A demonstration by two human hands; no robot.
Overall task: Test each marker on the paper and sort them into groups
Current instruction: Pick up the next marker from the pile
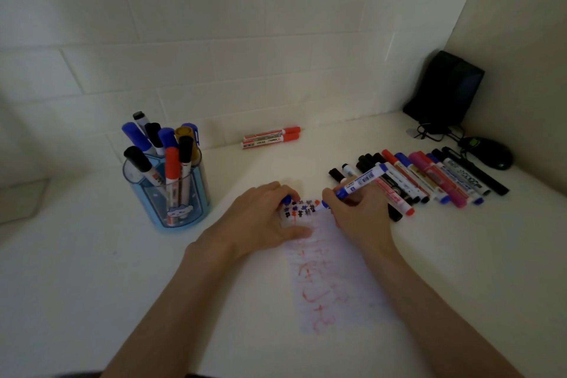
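Roughly midway, I judge. The right hand's (359, 215) fingers grip a blue marker (362, 182), tip at the paper's (337, 279) far edge. The left hand (264, 218) pinches its cap (286, 199) and rests on the paper. A sorted row (429, 181) lies by the counter's (92, 285) right edge, two red ones (271, 137) at the back — the cup (175, 193) holds many untested.

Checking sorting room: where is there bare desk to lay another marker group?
Bare: between pen cup and two red markers; front left, beside left hand; front right, below marker row. Crowded: that row, from paper to mouse.
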